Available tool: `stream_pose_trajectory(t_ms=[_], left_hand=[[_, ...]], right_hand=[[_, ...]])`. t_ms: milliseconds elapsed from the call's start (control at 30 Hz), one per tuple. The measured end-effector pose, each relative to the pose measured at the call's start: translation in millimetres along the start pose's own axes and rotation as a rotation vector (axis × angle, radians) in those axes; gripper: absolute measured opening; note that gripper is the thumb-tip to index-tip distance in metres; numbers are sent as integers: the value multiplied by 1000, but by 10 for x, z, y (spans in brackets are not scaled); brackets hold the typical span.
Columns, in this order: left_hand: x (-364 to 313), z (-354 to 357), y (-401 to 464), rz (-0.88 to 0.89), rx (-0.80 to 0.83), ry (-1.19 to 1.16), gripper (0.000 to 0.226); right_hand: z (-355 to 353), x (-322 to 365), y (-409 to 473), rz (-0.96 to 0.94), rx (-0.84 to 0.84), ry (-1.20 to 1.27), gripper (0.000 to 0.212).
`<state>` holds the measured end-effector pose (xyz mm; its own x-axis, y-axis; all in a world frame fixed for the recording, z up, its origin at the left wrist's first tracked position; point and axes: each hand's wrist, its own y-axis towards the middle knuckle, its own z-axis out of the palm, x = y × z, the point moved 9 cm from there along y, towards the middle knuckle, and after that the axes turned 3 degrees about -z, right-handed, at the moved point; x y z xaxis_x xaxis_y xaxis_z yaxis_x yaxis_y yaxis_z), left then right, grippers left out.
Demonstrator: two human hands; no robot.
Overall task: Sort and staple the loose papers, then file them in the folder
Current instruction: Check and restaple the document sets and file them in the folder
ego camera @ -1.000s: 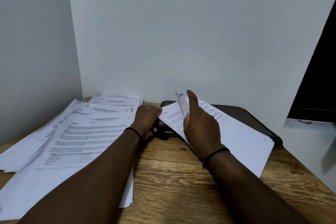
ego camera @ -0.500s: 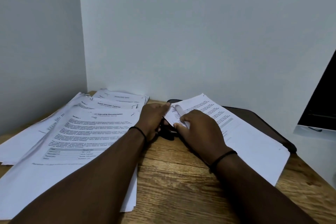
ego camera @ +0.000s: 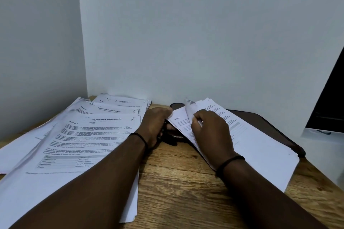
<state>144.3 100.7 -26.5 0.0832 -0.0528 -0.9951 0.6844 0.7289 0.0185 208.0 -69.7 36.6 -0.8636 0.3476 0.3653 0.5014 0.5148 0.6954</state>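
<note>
A stack of printed papers (ego camera: 260, 150) lies on a dark brown folder (ego camera: 270, 126) at the right of the wooden table. My right hand (ego camera: 210, 132) pinches the top left corner of the upper sheets and curls them up, baring a page headed "Section 6". My left hand (ego camera: 155, 126) presses its fingertips on the near left corner of that stack. Under the two hands lies a dark object (ego camera: 172, 137), possibly the stapler, mostly hidden. Several piles of printed documents (ego camera: 89, 135) are spread over the left half of the table.
The table (ego camera: 176, 182) sits in a corner of white walls. A white surface and a dark panel (ego camera: 331, 98) stand at the right edge. My forearms cross the bare wood at the front.
My right hand laid the raised sheets flat half a second ago and has now lifted their top left corner again. The left hand stayed at the stack's corner. The camera has shifted slightly.
</note>
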Motion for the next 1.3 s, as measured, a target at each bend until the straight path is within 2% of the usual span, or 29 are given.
stream_pose_trajectory(t_ms=[200,333,467,600,767,1067,1300], left_hand=[[-37,-14,11,48,-20,28,13],[-63,-4,-2,85,-10,1,18],[-24,20,-21,42,51,-45,16],[-43,86,-104,-4,103,-85,27],[-50,87,-91,11,111,-73,53],[-43,221,-179,-17,358,-10,39],[-48,238,-179,4,411,-16,34]], right_hand=[[-121,-117,17,40,-67,110,14],[-67,-93,12,18,-24,103,13],[17,-34,-13,0,57,67,13],[72,-2,-49,3,129,43,9],[97,-21,-53,13,135,59,10],[67,-130,-38,73,90,92,16],[84,-170,-45,86,91,125,18]])
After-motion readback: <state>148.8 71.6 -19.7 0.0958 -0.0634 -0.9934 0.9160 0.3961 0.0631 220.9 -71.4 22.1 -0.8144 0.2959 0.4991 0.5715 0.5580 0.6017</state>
